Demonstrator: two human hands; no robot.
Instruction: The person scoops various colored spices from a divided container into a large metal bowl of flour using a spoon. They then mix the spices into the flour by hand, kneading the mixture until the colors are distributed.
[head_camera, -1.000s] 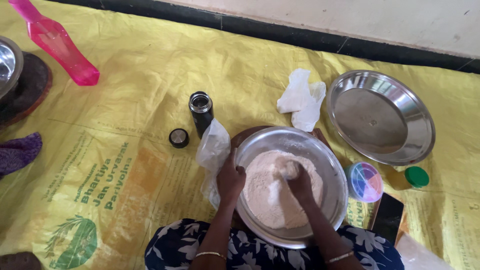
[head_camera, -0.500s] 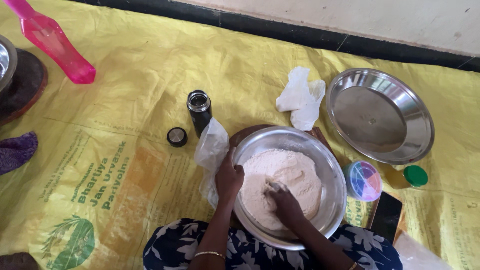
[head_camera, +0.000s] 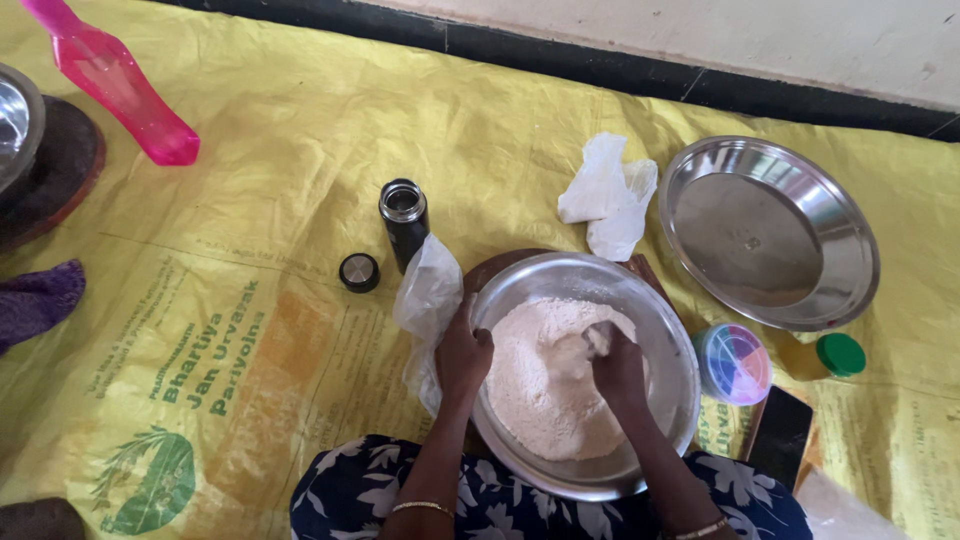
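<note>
Steel bowl (head_camera: 660, 330) of flour (head_camera: 540, 385) sits btwn both hands. Left hand (head_camera: 465, 355) clamps bowl's left rim; right hand (head_camera: 618, 368) curled, fingers dug into flour. Clear plastic bag (head_camera: 428, 295) just left of bowl, white bag (head_camera: 608, 195) above it, round multicolour box (head_camera: 734, 363) right.

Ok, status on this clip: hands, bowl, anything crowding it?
Left hand grips the rim of the steel bowl. Right hand buried in the flour. Plastic bag touches the bowl's left side; round spice box close on its right.

Right hand (head_camera: 617, 368) in flour (head_camera: 545, 385) — left hand (head_camera: 465, 355) seemingly gripping steel bowl (head_camera: 660, 310).
</note>
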